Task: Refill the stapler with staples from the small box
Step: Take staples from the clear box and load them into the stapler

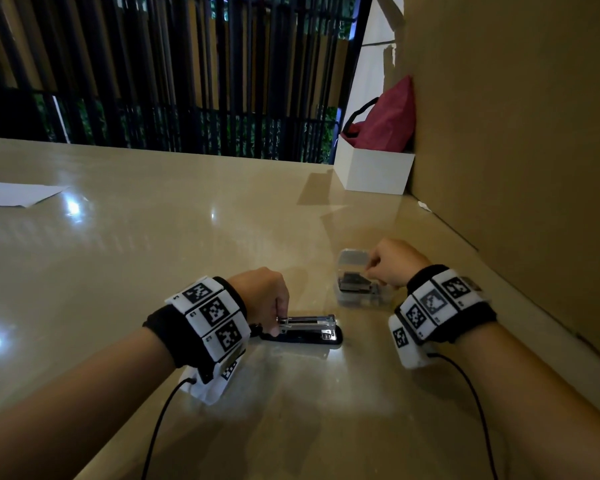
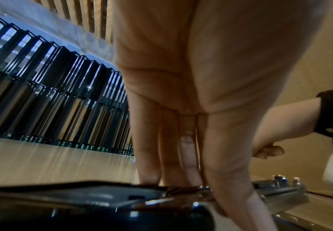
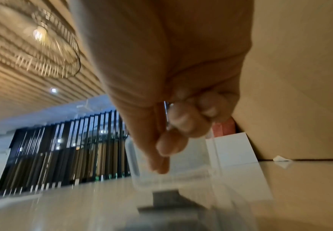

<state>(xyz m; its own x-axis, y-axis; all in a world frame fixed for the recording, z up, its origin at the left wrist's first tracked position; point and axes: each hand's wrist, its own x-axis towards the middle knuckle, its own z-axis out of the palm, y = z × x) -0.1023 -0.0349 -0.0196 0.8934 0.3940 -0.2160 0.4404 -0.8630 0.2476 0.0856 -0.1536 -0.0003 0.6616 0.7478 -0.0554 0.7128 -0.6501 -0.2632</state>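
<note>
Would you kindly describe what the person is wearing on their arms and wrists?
Both forearms are bare, with no sleeves. The left wrist and right wrist each carry a black band covered with white blocks printed with black square fiducial markers. A thin black cable trails from each band toward the body.

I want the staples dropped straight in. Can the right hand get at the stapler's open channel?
Probably yes: the stapler lies open beside the right hand; the left hand holds only its rear end.

Dim warm light is glaring off the glossy table (image 1: 153,237); the wrist views are blurring and bending at their edges.
</note>
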